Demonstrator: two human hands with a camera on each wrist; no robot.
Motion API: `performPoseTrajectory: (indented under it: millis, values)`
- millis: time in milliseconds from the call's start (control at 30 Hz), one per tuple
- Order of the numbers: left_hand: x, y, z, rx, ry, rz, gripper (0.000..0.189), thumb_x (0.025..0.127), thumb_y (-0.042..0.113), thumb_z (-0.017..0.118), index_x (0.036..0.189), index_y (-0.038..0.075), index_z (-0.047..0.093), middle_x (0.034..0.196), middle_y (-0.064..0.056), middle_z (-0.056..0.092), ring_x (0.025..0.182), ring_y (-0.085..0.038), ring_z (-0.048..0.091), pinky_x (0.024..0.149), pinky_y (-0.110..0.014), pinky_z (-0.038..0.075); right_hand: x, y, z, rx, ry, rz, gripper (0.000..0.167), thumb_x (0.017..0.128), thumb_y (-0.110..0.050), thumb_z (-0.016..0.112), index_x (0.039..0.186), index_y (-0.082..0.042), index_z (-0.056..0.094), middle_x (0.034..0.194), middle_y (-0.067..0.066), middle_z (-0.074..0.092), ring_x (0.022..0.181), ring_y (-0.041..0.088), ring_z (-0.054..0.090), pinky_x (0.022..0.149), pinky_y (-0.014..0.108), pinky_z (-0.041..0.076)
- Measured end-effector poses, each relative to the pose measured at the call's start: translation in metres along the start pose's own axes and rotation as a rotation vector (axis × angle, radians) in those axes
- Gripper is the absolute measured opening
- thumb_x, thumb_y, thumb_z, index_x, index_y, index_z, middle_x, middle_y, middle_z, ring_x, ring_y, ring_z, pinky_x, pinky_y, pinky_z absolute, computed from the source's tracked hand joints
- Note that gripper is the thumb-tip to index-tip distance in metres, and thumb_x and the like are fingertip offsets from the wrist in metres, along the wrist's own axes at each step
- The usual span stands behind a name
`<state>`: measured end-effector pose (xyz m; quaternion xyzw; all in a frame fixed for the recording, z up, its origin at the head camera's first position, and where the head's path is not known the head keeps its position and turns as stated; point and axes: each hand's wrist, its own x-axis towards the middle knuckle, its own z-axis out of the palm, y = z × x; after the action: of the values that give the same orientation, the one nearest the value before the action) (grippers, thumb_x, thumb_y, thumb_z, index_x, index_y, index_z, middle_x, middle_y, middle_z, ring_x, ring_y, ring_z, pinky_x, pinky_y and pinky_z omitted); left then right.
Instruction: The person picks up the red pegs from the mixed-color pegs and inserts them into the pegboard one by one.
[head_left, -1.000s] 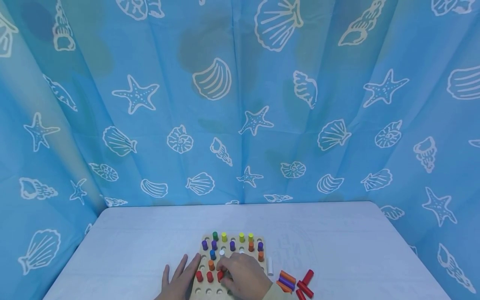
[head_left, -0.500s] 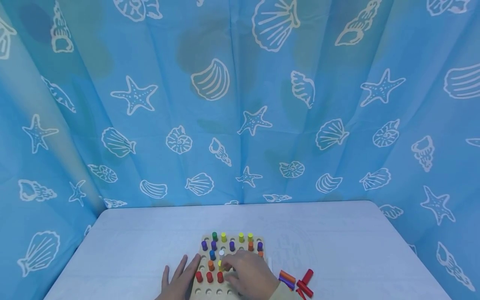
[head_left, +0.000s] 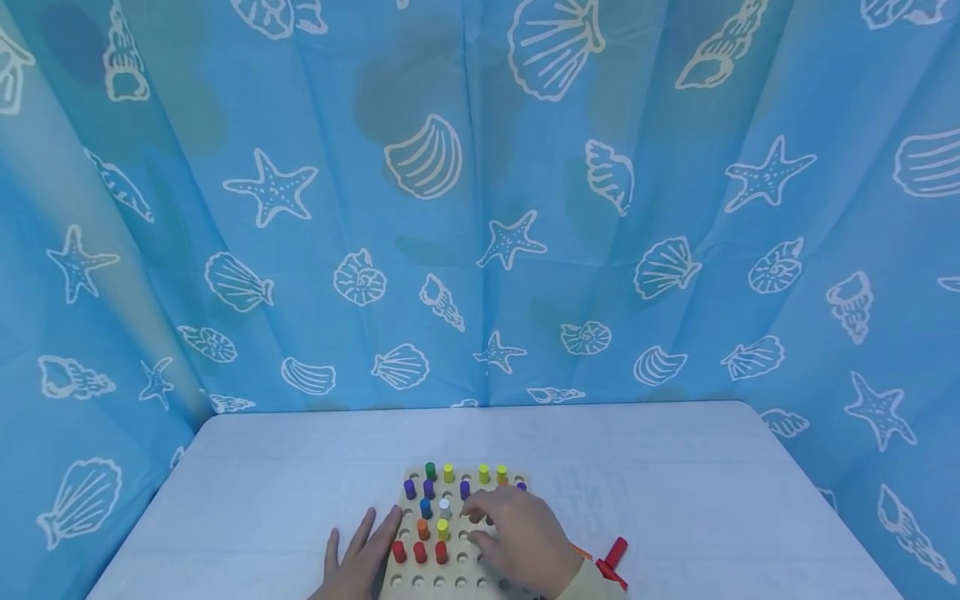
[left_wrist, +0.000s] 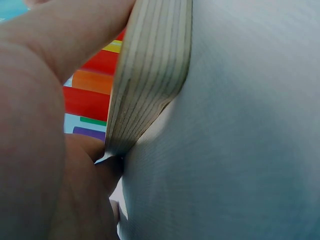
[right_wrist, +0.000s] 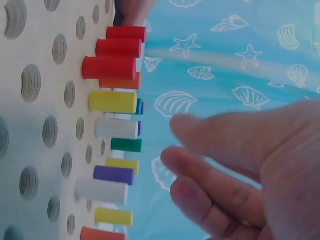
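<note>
A wooden peg board (head_left: 397,582) with rows of round holes lies near the table's front. Coloured pegs stand in it, among them a red peg (head_left: 441,552), a yellow peg (head_left: 442,530), a white peg (head_left: 445,508) and a blue peg (head_left: 426,508). My left hand (head_left: 358,560) rests against the board's left edge, fingers straight and spread; the left wrist view shows them touching its layered side (left_wrist: 150,75). Over the board's right half hovers my right hand (head_left: 525,537). The right wrist view shows its thumb and fingers (right_wrist: 192,200) apart, holding nothing.
Loose red pegs (head_left: 617,552) lie on the white table (head_left: 720,500) right of the board, partly hidden by my right hand and sleeve (head_left: 592,583). A blue shell-patterned curtain (head_left: 480,208) hangs behind and beside the table.
My right hand has released the third red peg in the front row and drawn back rightward, uncovering the yellow peg. That red peg now stands in its hole. My left hand stays put.
</note>
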<state>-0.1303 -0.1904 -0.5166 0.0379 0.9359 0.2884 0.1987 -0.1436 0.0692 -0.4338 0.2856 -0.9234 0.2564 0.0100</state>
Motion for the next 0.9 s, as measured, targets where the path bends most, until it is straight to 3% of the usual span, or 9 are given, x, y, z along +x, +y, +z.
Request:
performPoseTrajectory:
  millis: [300, 500, 667, 900]
  values:
    - [0.002, -0.001, 0.001, 0.005, -0.011, -0.013, 0.135, 0.056, 0.082, 0.077, 0.160, 0.012, 0.025, 0.163, -0.008, 0.032, 0.152, -0.044, 0.009, 0.108, -0.076, -0.017, -0.009, 0.005, -0.012, -0.006, 0.000, 0.172, 0.021, 0.086, -0.018, 0.081, 0.105, -0.016, 0.074, 0.084, -0.013, 0.063, 0.076, 0.003, 0.056, 0.067, 0.026, 0.055]
    - [0.003, -0.002, 0.001, 0.022, -0.009, -0.004, 0.134, 0.058, 0.081, 0.077, 0.160, 0.013, 0.025, 0.162, -0.008, 0.032, 0.152, -0.044, 0.009, 0.108, -0.077, -0.017, -0.016, 0.013, -0.016, 0.000, 0.032, 0.179, 0.018, 0.086, -0.018, 0.080, 0.103, -0.015, 0.073, 0.081, -0.012, 0.060, 0.073, 0.003, 0.054, 0.062, 0.024, 0.051]
    - [0.002, -0.002, 0.001, 0.019, -0.009, -0.001, 0.133, 0.059, 0.082, 0.076, 0.161, 0.013, 0.024, 0.163, -0.008, 0.031, 0.152, -0.043, 0.008, 0.109, -0.076, -0.016, -0.020, 0.021, -0.017, 0.009, 0.044, 0.196, 0.018, 0.088, -0.019, 0.079, 0.104, -0.015, 0.072, 0.083, -0.011, 0.062, 0.075, 0.006, 0.058, 0.065, 0.025, 0.054]
    - [-0.001, 0.001, -0.001, 0.025, -0.007, 0.000, 0.131, 0.061, 0.081, 0.075, 0.160, 0.013, 0.024, 0.163, -0.009, 0.030, 0.152, -0.044, 0.008, 0.109, -0.076, -0.014, -0.028, 0.030, -0.021, -0.009, 0.106, 0.161, 0.013, 0.087, -0.018, 0.080, 0.097, -0.014, 0.073, 0.082, -0.011, 0.066, 0.073, 0.008, 0.057, 0.063, 0.026, 0.053]
